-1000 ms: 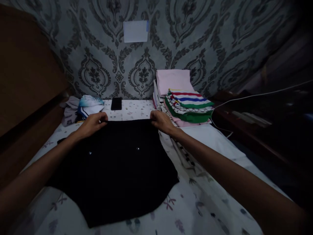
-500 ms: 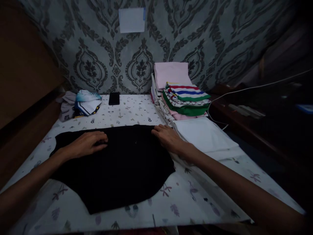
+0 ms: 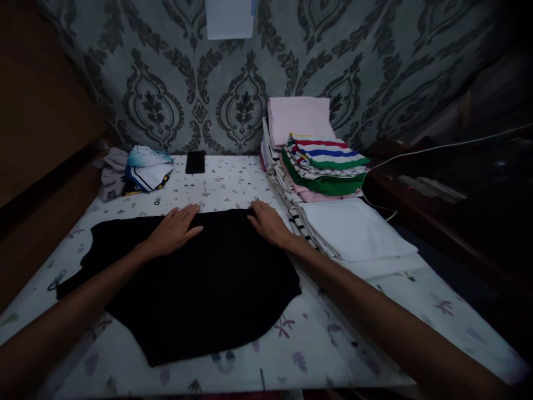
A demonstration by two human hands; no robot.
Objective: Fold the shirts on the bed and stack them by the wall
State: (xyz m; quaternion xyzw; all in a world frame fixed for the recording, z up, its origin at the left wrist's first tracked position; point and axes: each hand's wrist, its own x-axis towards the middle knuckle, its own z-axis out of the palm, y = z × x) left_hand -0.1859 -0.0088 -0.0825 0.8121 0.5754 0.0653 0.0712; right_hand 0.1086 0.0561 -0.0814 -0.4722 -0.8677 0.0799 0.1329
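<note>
A black garment (image 3: 208,294) is spread over the patterned white sheet (image 3: 233,372), its far edge nearly straight and its near edge curved. My left hand (image 3: 174,229) lies flat near the far edge, left of the middle, fingers stretched forward and thumb apart. At the far right part of the same edge rests my right hand (image 3: 268,223), palm down with its fingers extended. Neither hand is wrapped round anything. Beneath my left forearm a narrow piece of the black cloth sticks out to the left.
On the right are folded white cloth (image 3: 358,230) and a stack of folded clothes with a striped cloth (image 3: 328,153) and a pink cloth (image 3: 300,119). Crumpled clothes (image 3: 145,169) and a black phone (image 3: 195,162) lie at the back. A cable (image 3: 449,145) runs at right.
My left hand has moved right and forward and flattened out. My right hand has shifted slightly left, its fingers straightening. The garment's left part now reaches further left. The view has tilted slightly down.
</note>
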